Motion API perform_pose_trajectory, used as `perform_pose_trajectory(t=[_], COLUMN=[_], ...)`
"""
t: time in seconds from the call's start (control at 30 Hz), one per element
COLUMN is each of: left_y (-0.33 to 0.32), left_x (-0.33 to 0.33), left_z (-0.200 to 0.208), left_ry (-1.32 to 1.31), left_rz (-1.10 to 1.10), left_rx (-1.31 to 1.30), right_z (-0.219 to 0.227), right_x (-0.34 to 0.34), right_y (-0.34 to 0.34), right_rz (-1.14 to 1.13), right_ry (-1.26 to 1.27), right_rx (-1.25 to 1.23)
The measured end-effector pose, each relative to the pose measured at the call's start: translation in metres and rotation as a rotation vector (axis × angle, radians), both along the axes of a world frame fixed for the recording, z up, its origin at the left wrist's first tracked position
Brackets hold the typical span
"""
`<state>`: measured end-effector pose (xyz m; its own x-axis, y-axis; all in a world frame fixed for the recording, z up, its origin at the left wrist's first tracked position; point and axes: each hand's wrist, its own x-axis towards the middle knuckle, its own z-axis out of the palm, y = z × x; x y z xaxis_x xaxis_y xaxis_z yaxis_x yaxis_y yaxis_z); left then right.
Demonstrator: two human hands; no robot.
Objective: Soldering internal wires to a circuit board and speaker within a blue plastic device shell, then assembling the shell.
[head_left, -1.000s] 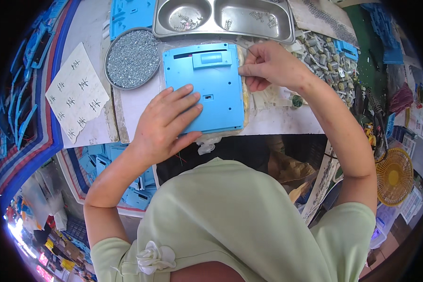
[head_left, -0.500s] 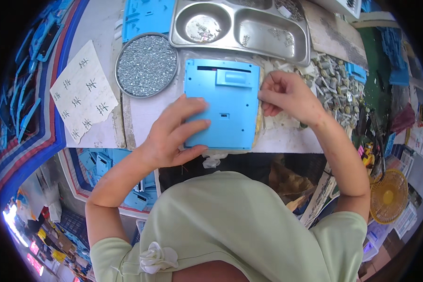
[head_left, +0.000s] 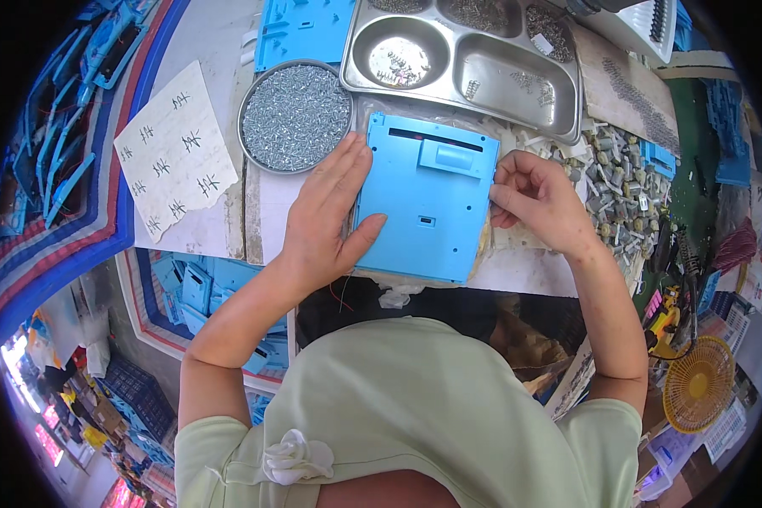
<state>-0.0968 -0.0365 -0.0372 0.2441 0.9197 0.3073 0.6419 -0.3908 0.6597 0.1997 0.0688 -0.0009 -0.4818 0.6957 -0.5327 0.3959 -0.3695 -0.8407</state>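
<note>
A flat blue plastic case (head_left: 423, 195) lies on the bench in front of me, turned slightly clockwise. It has a dark slot and a raised block near its far edge, and a small rectangular opening nearer its middle. My left hand (head_left: 326, 212) grips the case by its left side, long fingers along the edge and thumb over the top face. At the right edge, my right hand (head_left: 533, 199) is closed, with its thumb and curled fingers against the case. Whatever else those fingers hold is hidden. Clear plastic wrap and a padded layer show beneath the case.
A round dish of small silver screws (head_left: 296, 114) stands left of the case. Behind it is a metal compartment tray (head_left: 449, 93) with springs and small parts. Small motors (head_left: 622, 182) are heaped at right. A marked paper sheet (head_left: 178, 157) and bins of blue parts (head_left: 199, 288) lie left.
The case has turned slightly clockwise. My left hand has slid from its top face to the left edge, fingers now along the side. My right hand stays at the right edge.
</note>
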Motion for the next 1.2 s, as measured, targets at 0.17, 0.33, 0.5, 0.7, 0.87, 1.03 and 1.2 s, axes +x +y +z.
perform_pose_trajectory(t=[0.17, 0.33, 0.5, 0.7, 0.87, 1.03, 1.2], left_y=[0.000, 0.000, 0.024, 0.072, 0.084, 0.080, 0.076], left_x=[0.002, 0.005, -0.011, -0.036, -0.034, -0.028, -0.029], left_z=[0.002, 0.009, 0.031, 0.033, 0.019, 0.018, 0.011], left_ry=[-0.066, -0.114, -0.020, -0.096, -0.318, -0.305, -0.357], left_rz=[0.033, 0.078, 0.016, -0.207, -0.169, -0.123, -0.098], left_rx=[-0.028, -0.073, -0.157, -0.358, -0.438, -0.401, -0.406], right_z=[0.016, 0.037, 0.020, 0.010, 0.007, 0.006, 0.007], right_x=[-0.006, -0.044, -0.086, -0.084, -0.082, -0.081, -0.080], right_y=[-0.007, -0.037, -0.059, -0.054, -0.055, -0.057, -0.052], right_rz=[0.007, 0.242, 0.480, 0.396, 0.350, 0.362, 0.381], right_ry=[-0.221, -0.271, -0.428, -0.354, -0.301, -0.320, -0.285], right_rx=[0.245, 1.157, 1.099, 1.151, 1.219, 1.222, 1.174])
